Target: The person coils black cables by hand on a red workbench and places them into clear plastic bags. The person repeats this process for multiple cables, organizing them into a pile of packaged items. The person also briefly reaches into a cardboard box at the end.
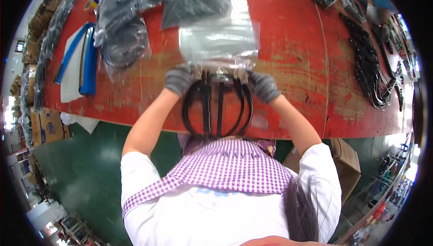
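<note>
Both my hands wear grey striped gloves and work close to the table's front edge. My left hand [179, 79] is closed at the left corner of a clear plastic bag's near edge. My right hand [264, 86] is closed at the opposite corner. The clear bag [218, 43] lies flat, stretching away from me. Between my hands, a looped black cable [184, 106] with straight black strips [220, 108] and a silvery metal piece [221, 77] rests against the bag's near edge. My fingertips are partly hidden, so whether they also touch the cable is unclear.
The worn red table [293, 74] carries bagged dark parts [122, 34] at the far left. Beside them stands a blue-edged holder [89, 65] with white sheets. Black cables [372, 74] are piled at right. A cardboard box [346, 160] stands below the table's right side.
</note>
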`<state>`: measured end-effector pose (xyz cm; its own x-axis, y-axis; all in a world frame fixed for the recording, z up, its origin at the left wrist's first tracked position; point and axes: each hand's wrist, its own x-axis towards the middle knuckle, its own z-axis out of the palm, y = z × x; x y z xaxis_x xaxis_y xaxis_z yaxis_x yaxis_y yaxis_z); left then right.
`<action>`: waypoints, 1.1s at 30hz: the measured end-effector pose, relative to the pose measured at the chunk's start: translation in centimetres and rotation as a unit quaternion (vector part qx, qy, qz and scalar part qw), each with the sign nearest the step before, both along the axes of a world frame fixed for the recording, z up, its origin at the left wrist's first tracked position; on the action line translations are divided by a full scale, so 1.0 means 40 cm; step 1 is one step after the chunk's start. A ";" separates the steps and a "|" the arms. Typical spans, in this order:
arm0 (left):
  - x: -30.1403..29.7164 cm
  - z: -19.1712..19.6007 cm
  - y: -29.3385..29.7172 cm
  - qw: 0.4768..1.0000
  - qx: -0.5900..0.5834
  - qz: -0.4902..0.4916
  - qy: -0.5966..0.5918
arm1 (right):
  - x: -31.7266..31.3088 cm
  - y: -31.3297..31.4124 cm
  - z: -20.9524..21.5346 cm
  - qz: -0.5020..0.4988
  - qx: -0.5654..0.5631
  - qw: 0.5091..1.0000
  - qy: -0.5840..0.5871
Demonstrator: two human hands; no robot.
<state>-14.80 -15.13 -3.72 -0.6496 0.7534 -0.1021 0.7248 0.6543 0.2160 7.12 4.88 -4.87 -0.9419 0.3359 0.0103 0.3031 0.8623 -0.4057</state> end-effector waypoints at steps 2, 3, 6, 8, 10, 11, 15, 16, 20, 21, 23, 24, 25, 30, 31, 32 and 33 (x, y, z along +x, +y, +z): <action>0.007 0.037 0.017 0.999 -0.036 -0.012 0.007 | -0.012 -0.004 0.030 -0.035 -0.003 0.997 -0.063; 0.002 0.043 0.030 0.998 -0.051 -0.021 0.015 | -0.019 0.001 0.034 -0.055 -0.001 0.994 -0.090; 0.005 0.009 0.023 0.997 -0.071 -0.037 0.014 | -0.005 -0.006 0.009 -0.037 0.028 0.996 -0.073; 0.012 0.011 0.005 0.996 -0.054 -0.073 0.023 | 0.004 -0.010 0.003 -0.023 0.055 0.996 -0.064; 0.016 -0.026 -0.021 0.994 0.043 -0.078 0.060 | 0.013 -0.012 -0.005 -0.001 0.083 0.996 -0.043; 0.015 -0.042 -0.030 0.990 0.091 -0.080 0.077 | 0.013 -0.008 -0.011 -0.011 0.099 0.994 -0.035; -0.040 -0.021 0.007 0.985 0.059 -0.048 0.153 | -0.042 0.026 0.025 -0.043 0.146 0.987 0.040; -0.063 -0.013 0.012 0.979 0.068 -0.058 0.185 | -0.063 0.034 0.046 -0.052 0.154 0.984 0.072; -0.086 -0.045 0.023 0.971 0.033 -0.087 0.219 | -0.101 0.081 -0.072 -0.011 0.220 0.975 -0.022; -0.084 -0.076 0.008 0.975 0.002 -0.074 0.209 | -0.100 0.067 -0.056 0.007 0.187 0.982 -0.014; -0.092 -0.134 -0.021 0.953 -0.039 -0.135 0.270 | -0.060 0.015 0.012 0.038 0.121 0.992 -0.008; -0.070 -0.121 -0.034 0.957 -0.044 -0.165 0.233 | -0.014 0.016 -0.033 0.035 0.144 0.989 0.004; -0.036 -0.119 -0.065 0.962 -0.051 -0.189 0.191 | 0.041 -0.011 -0.040 0.066 0.131 0.989 0.003; 0.099 -0.066 -0.185 0.972 -0.035 -0.207 0.108 | 0.250 -0.173 -0.057 0.094 0.115 0.987 -0.069; 0.123 -0.069 -0.215 0.982 -0.025 -0.164 0.092 | 0.257 -0.207 -0.040 0.116 0.097 0.985 -0.077; 0.143 -0.078 -0.243 0.990 -0.015 -0.121 0.076 | 0.259 -0.238 -0.018 0.140 0.079 0.983 -0.085; 0.157 -0.080 -0.263 0.995 -0.004 -0.076 0.058 | 0.260 -0.263 0.000 0.164 0.062 0.980 -0.094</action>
<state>-8.52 -25.64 -6.93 -0.5355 0.8436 -0.0392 0.8355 0.5360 0.1209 17.52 -5.63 -4.87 -0.9879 0.0229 -0.1531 0.0620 0.9648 -0.2555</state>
